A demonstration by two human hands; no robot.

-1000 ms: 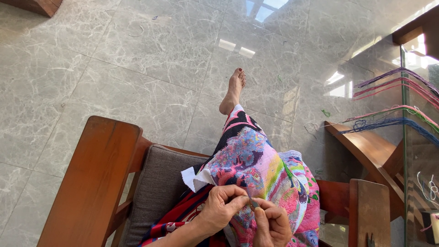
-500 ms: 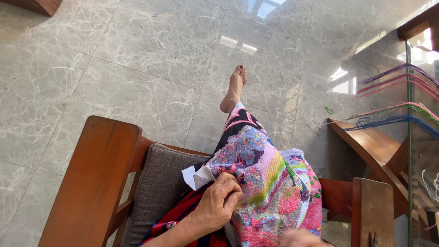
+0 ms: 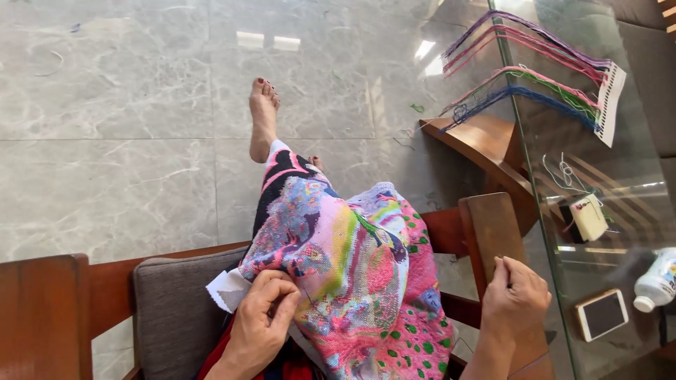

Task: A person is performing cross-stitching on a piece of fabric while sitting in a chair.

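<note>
We saw the left hand point(image 3: 262, 318) pinched shut on the colourful embroidered cloth point(image 3: 352, 281) over the lap. The right hand point(image 3: 515, 295) was out by the wooden armrest point(image 3: 493, 225), fingertips pressed together; whether it held thread we could not tell.

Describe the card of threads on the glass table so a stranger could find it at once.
Start at the glass table on the person's right, beyond the wooden armrest. At its far end lies a narrow white card with long purple, pink, green and blue thread bundles fanning from it. Unlike the nearby smartphone and white bottle, it trails coloured strands.
</note>
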